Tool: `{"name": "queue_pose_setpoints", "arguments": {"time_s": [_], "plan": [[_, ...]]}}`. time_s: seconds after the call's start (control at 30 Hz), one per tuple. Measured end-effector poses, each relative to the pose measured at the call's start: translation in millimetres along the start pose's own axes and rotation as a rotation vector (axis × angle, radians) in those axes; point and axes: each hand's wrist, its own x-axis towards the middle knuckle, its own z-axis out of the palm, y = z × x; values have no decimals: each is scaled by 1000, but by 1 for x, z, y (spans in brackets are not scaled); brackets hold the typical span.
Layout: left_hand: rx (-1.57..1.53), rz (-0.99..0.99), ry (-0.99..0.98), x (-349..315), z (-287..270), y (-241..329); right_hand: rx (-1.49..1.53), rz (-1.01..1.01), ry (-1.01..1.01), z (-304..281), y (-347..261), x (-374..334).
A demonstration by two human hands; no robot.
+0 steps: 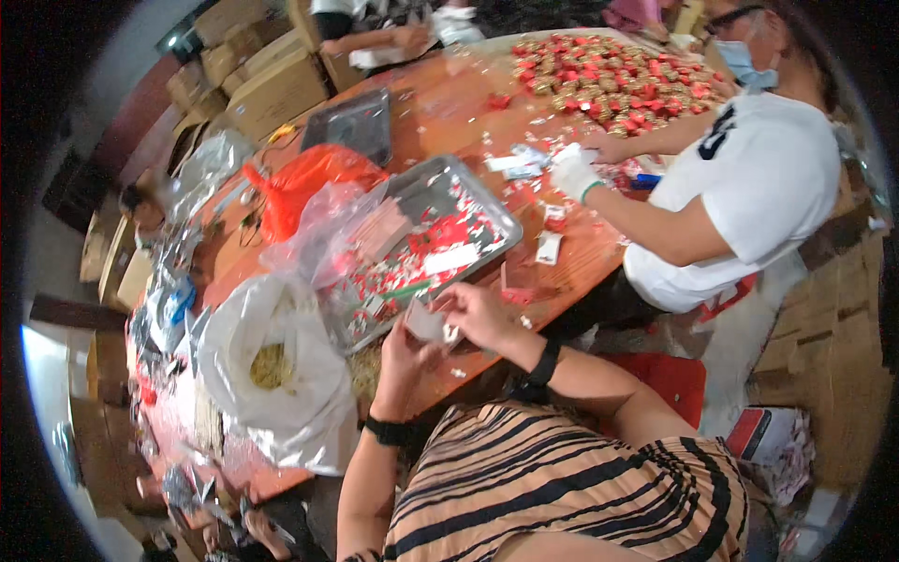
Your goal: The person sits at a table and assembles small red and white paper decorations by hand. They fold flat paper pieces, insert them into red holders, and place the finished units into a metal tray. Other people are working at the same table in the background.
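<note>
Both of my hands meet over the near edge of a metal tray (510,220) strewn with red and white scraps. Between them is a small pale, flat card-like piece (424,321); its exact kind is hard to make out. My left hand (405,363) grips its lower left side with thumb and fingers. My right hand (479,320) has its fingers bent at the upper right of the piece, with a small white bit near the fingertips. In the tray lie a pink stack (382,231) and a white card (451,258). A pink block (519,282) stands right of my right hand.
A white plastic bag (234,328) stands left, beside a red bag (314,183). An empty dark tray (348,129) lies farther back. At right, a co-worker's gloved hand (573,174) works near a red-and-gold heap (618,84). Cartons (276,94) stand behind.
</note>
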Motion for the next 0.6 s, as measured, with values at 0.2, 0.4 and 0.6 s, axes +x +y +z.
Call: {"name": "queue_pose_setpoints", "arguments": {"time_s": [0.2, 0.4, 0.6], "plan": [[415, 139, 29, 0, 7, 29, 125, 90, -107, -2, 5, -1], [485, 140, 70, 5, 5, 19, -65, -41, -129, -14, -2, -6], [401, 159, -65, 8, 6, -6, -358, -155, -65, -11, 31, -11]]}}
